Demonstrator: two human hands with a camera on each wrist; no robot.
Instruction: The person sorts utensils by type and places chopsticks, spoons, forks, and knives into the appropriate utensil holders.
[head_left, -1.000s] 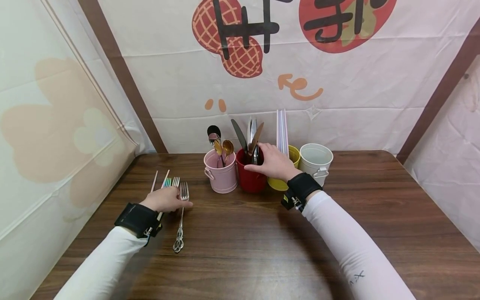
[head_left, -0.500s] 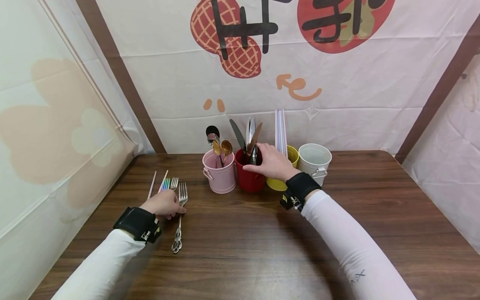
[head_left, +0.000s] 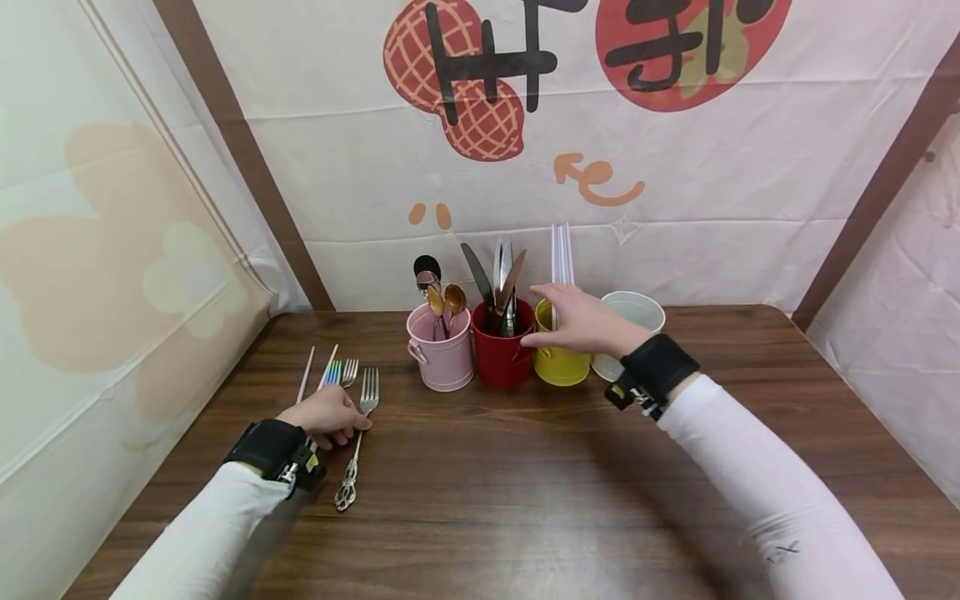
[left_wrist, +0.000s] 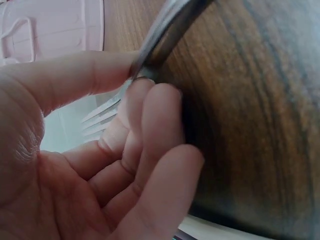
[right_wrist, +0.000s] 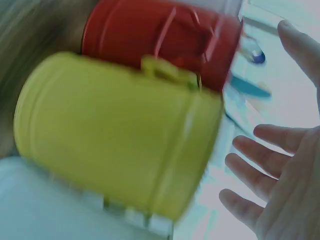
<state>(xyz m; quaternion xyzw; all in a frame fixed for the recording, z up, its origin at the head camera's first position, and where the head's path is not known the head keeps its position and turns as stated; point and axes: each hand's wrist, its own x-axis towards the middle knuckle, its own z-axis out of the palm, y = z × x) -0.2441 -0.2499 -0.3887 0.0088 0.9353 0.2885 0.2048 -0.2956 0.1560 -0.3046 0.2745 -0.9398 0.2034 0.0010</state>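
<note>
My left hand (head_left: 327,414) pinches a silver fork (head_left: 349,475) between thumb and fingertips, its ornate handle pointing toward me. In the left wrist view the blurred metal of the fork (left_wrist: 165,32) runs past the thumb tip. Beside that hand lie a smaller fork (head_left: 349,372), a rainbow-coloured fork (head_left: 333,373) and a pair of chopsticks (head_left: 306,375), partly hidden by the hand. My right hand (head_left: 585,321) hovers with spread fingers at the yellow bucket (head_left: 562,367), holding nothing. Left of it stands the red bucket (head_left: 504,358) with several knives (head_left: 480,273).
A pink bucket (head_left: 444,367) holds several spoons (head_left: 453,297). Pale striped chopsticks (head_left: 562,254) stand in the yellow bucket. A white bucket (head_left: 633,308) is partly behind my right hand. Brown wooden table (head_left: 480,500) spreads in front, with a printed cloth (head_left: 337,183) behind.
My right hand has moved from the red bucket's rim rightward to the yellow bucket. My left thumb and fingers have closed on the silver fork, whose handle end has swung slightly left.
</note>
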